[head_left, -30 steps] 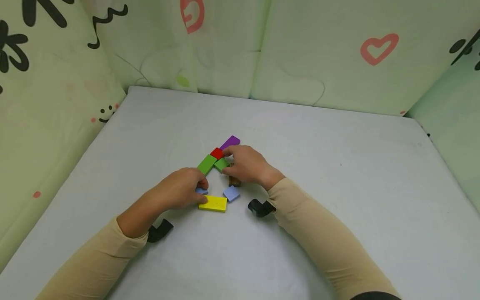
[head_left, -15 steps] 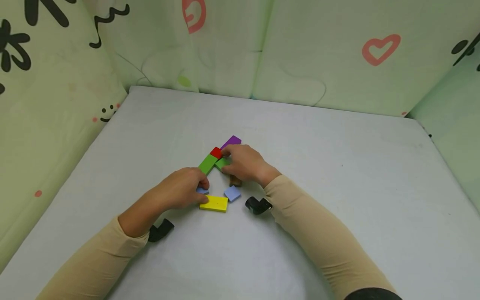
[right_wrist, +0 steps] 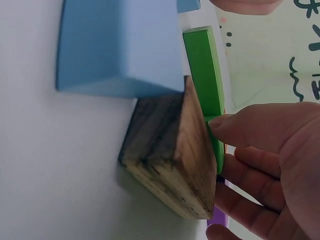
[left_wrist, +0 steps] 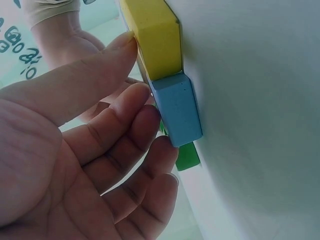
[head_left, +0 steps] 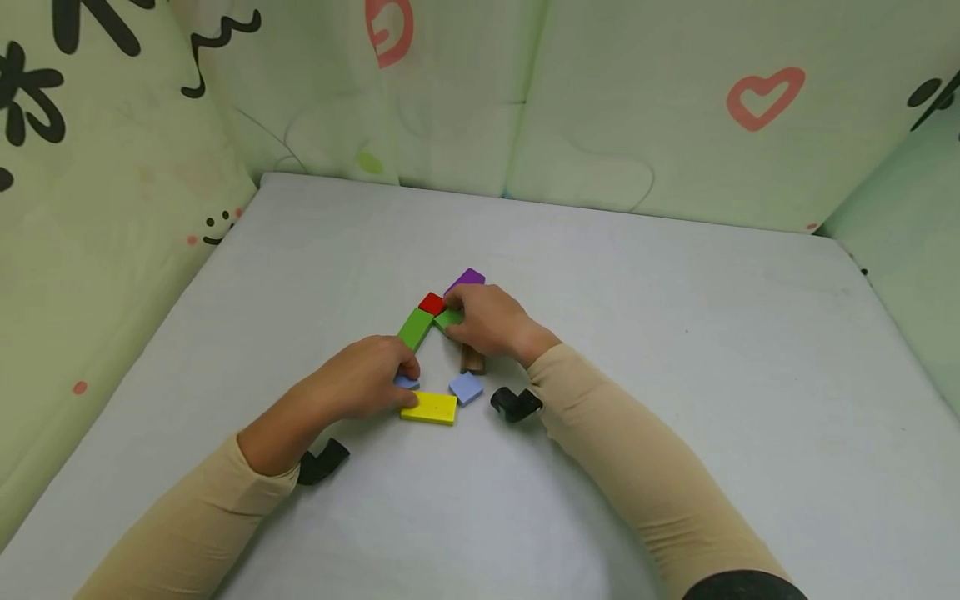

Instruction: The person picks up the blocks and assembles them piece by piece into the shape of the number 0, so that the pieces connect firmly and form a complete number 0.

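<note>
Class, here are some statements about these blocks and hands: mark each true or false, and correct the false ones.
1. The thumb of the right hand touches the small green block. True.
2. The left thumb touches the purple block. False: the left hand has its thumb on the yellow block.
3. A brown wooden block lies on the table. True.
4. Only one blue block is visible. False: two blue blocks show.

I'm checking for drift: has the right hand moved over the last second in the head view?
Yes, slightly: the right hand has moved forward, closer to the table's back edge.
</note>
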`<state>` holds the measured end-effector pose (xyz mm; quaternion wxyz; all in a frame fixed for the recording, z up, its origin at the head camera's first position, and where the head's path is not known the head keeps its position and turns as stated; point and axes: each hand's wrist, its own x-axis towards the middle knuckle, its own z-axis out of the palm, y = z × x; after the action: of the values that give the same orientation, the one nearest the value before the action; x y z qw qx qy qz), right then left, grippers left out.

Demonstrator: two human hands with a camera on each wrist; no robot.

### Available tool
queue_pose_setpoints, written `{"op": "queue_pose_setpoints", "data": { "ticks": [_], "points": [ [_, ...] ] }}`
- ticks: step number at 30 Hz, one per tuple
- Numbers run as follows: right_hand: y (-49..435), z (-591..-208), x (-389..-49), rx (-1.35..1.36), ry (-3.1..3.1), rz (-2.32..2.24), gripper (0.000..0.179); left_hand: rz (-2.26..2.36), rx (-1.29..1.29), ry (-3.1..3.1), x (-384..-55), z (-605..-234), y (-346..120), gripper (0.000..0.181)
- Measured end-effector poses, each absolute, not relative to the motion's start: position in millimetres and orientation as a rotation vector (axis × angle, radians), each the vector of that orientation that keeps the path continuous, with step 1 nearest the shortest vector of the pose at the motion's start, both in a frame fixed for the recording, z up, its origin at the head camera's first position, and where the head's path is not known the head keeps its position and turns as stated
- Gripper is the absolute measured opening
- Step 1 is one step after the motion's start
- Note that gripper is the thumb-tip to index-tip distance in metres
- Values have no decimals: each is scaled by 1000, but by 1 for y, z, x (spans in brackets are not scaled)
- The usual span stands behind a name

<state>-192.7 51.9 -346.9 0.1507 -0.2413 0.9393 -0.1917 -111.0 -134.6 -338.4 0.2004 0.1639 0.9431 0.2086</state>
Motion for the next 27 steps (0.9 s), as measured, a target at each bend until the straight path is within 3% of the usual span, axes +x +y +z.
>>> {"op": "queue_pose_setpoints", "data": {
  "ticks": [27],
  "points": [
    [59,-349,-211,-552,2703,-610,46,579,436,2638,-111,-340,-134,25]
  ]
}}
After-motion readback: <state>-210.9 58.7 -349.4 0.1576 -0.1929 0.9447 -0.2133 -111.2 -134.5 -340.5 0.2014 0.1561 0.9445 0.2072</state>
